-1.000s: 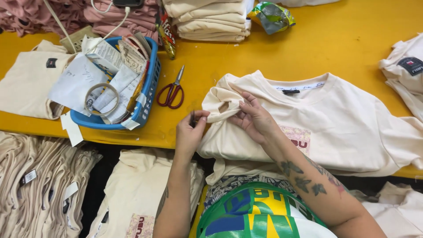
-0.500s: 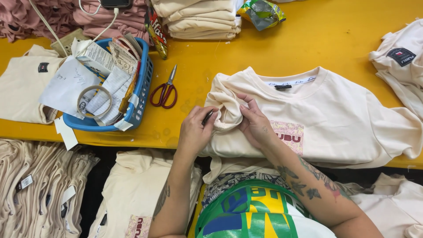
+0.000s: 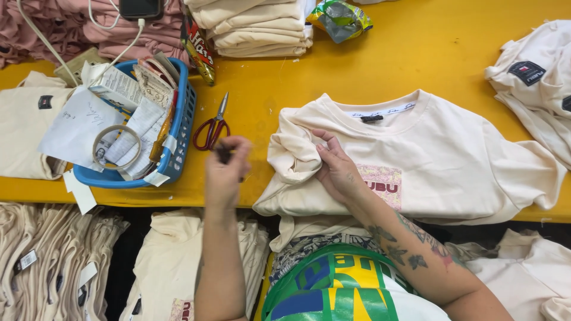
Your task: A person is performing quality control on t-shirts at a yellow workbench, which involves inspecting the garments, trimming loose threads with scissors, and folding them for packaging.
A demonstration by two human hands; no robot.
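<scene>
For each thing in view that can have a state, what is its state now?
Cream T-shirt: flat on table, sleeve bunched.
Right hand: gripping the bunched sleeve.
Left hand: raised, pinching a small dark object.
Scissors: closed, lying untouched.
Blue basket: full of papers.

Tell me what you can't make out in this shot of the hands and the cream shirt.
- Small dark thing in the left hand, head view: motion blur and the curled fingers hide its shape.
- Bunched sleeve of the cream shirt: the right hand covers part of it.
- Dark device: cut off by the top edge.
- Blue basket: papers hide its floor.
</scene>
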